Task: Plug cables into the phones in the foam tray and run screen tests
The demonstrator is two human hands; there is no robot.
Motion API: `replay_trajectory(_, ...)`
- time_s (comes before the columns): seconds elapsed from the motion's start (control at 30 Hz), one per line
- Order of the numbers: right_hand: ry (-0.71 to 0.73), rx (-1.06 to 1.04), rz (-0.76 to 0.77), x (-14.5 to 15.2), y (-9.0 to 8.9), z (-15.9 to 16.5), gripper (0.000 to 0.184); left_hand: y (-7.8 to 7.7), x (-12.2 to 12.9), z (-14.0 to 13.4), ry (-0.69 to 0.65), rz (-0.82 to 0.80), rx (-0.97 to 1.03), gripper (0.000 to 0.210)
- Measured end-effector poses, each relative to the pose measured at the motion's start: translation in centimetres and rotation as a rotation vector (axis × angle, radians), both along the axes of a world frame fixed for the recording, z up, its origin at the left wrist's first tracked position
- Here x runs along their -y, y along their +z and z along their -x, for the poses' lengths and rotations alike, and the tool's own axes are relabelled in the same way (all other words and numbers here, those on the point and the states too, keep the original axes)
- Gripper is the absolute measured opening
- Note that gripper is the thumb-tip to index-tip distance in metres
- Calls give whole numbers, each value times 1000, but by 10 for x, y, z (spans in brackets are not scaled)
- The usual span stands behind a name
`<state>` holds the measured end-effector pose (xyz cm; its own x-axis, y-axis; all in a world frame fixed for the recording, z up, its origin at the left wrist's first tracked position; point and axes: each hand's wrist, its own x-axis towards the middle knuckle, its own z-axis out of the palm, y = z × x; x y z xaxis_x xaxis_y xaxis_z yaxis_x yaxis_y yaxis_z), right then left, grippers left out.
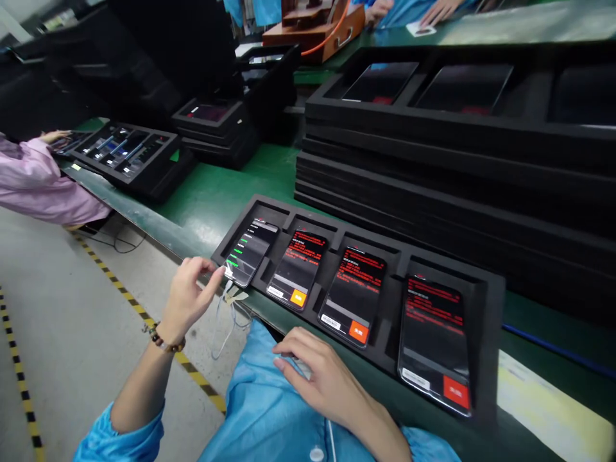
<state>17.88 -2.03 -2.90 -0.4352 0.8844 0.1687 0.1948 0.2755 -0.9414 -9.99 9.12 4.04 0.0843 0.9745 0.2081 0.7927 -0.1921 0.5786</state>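
A black foam tray (488, 308) on the bench edge holds several smartphones. My left hand (190, 295) is at the lower left corner of the leftmost phone (250, 253), thumb out and fingers bent; whether the thumb touches the screen I cannot tell. That phone shows green and white text, and a white cable (219, 321) hangs by its lower end. The second phone (298, 269) has red text and an orange button; the third phone (353, 295) and the rightmost phone (434, 340) show red ones. In front of my body, my right hand (327, 378) hovers with loosely stretched fingers, holding nothing visible.
Stacked black foam trays (385, 160) rise behind my tray. Another tray with devices (122, 151) lies farther left, near a person in a pink sleeve (36, 167). Across the bench are a co-worker's hands (440, 11) and a wooden box (317, 38). A blue cable (553, 346) runs right.
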Motion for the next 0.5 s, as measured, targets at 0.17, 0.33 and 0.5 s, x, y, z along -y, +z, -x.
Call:
replay_trajectory(0.17, 1, -3, -12, -4, -1, 0, 16, 0, -36, -15, -407, -57, -213, 54)
replay_trajectory(0.33, -32, -44, -8, -5, -1, 0, 16, -3, -44, -11, -446, -128, -318, 45)
replay_trajectory(0.5, -51, -60, 5, -8, -2, 1, 18, 1, -46, -7, -414, -144, -310, 43)
